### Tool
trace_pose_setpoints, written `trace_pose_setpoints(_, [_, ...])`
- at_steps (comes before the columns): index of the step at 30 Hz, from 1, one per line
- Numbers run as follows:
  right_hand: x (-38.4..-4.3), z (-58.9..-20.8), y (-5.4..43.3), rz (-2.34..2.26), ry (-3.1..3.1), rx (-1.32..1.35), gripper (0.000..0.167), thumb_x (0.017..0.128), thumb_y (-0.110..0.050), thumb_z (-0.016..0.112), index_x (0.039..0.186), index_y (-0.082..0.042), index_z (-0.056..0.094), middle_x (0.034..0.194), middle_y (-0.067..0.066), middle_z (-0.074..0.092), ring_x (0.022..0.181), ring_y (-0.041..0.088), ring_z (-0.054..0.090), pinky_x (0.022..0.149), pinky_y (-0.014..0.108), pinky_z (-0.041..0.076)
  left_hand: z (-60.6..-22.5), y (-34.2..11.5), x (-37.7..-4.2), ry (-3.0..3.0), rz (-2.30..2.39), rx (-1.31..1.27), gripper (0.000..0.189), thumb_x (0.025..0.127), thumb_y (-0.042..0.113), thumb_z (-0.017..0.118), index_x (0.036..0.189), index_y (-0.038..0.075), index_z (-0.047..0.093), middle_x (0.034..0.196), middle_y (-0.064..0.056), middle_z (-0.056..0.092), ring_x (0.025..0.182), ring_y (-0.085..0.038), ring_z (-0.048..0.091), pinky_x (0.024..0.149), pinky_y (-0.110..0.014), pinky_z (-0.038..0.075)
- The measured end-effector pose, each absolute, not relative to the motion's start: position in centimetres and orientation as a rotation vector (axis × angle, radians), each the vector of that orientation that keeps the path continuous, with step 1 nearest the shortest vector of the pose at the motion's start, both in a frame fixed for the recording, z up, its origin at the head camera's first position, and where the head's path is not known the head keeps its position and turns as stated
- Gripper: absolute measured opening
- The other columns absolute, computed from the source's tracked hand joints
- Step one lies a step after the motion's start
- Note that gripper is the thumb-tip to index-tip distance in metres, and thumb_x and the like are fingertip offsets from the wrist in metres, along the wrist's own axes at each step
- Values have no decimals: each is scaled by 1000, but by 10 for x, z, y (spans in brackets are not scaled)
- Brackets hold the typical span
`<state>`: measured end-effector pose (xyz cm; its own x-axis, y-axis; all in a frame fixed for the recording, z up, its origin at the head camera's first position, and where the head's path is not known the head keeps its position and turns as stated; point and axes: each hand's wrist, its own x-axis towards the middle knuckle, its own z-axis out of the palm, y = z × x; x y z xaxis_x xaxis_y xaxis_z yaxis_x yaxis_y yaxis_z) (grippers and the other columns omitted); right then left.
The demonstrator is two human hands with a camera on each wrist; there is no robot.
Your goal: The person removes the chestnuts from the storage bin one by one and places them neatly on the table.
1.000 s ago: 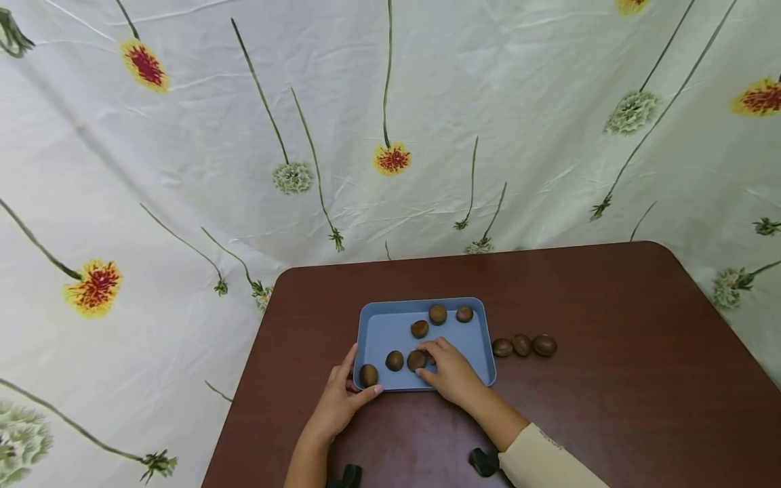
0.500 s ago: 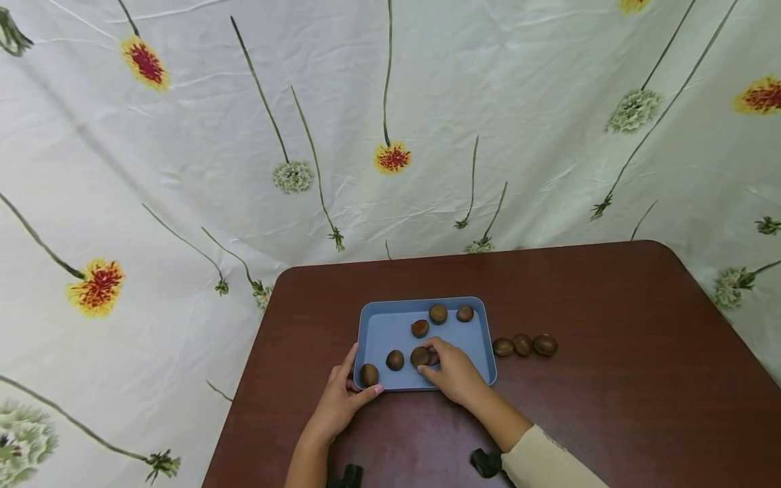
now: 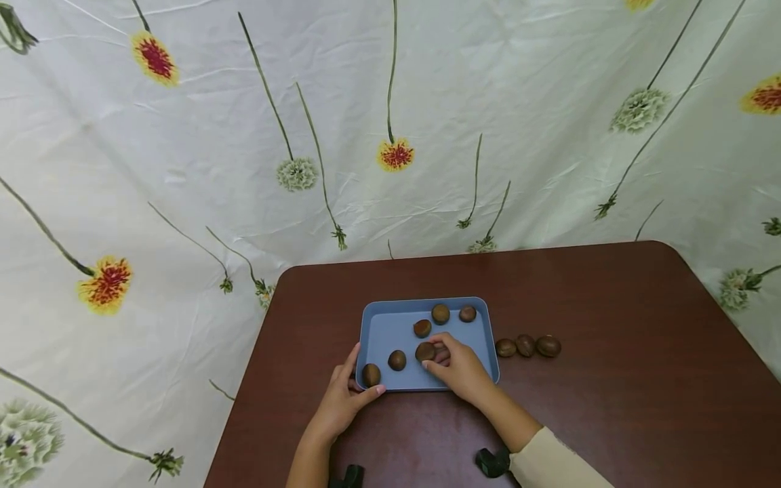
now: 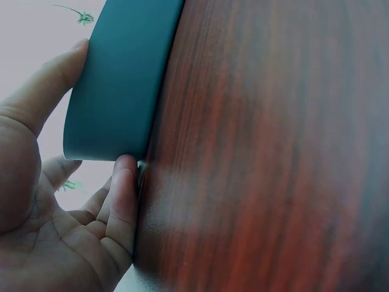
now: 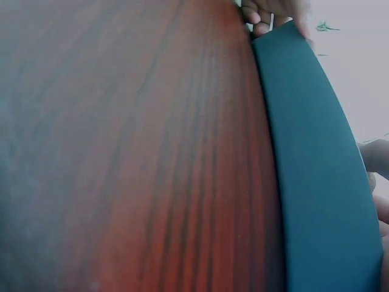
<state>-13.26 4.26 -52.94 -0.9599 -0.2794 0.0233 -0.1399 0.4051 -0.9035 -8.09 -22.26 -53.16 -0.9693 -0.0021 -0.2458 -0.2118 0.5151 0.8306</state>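
A dark red-brown surface (image 3: 641, 318) with rounded far corners stands before a white cloth (image 3: 549, 74) printed with long-stemmed yellow-and-red and pale flowers. A shallow blue tray (image 3: 388, 332) sits near the middle of the surface. Just beyond its right edge, three brown nuts (image 3: 526, 345) form a row.

The left hand (image 3: 342, 398) grips the tray's near left corner, thumb on the near edge, fingers along the left side. The right hand (image 3: 462, 367), below a cream sleeve (image 3: 558, 462), pinches one nut (image 3: 424, 351) between thumb and fingers inside the tray; five other nuts (image 3: 397, 360) lie around it there.

Only the head view shows the nuts. The left wrist view adds the tray's smooth outer wall, streaky wood grain and a fingertip at the wall's lower corner. The right wrist view looks along that wall towards the left hand.
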Motion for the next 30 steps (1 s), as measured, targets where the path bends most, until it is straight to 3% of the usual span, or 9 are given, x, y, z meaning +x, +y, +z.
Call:
trace_pose_setpoints(13, [-132, -525, 48, -1944, 2343, -208, 46, 89, -17, 80, 130, -10, 62, 115, 6, 69, 95, 13, 64, 82, 21, 53, -534, -222, -82, 2538, 1445, -183, 106, 83, 42, 83, 164, 29, 16, 135, -16, 42, 85, -15, 54, 73, -23, 48])
trace_pose_setpoints(19, [-127, -519, 54, -2138, 2217, -189, 49, 89, -11, 78, 134, -7, 58, 124, 12, 63, 104, 11, 65, 86, 18, 54, -533, -223, -82, 2530, 1447, -184, 105, 84, 42, 83, 164, 30, 16, 136, -16, 41, 86, -16, 55, 73, -24, 49])
trace_pose_setpoints(26, [-123, -504, 72, -2264, 2101, -150, 49, 90, -5, 76, 134, -3, 55, 122, 20, 62, 94, 8, 69, 78, 19, 55, -533, -223, -83, 2541, 1441, -179, 105, 83, 43, 83, 164, 30, 16, 135, -16, 42, 86, -16, 55, 74, -24, 49])
trace_pose_setpoints(30, [-123, -501, 84, -2281, 2168, -124, 48, 90, -4, 75, 133, -1, 55, 118, 21, 63, 98, 7, 66, 81, 17, 54, -533, -223, -84, 2538, 1443, -178, 105, 83, 43, 83, 164, 31, 16, 135, -15, 42, 86, -16, 54, 73, -24, 49])
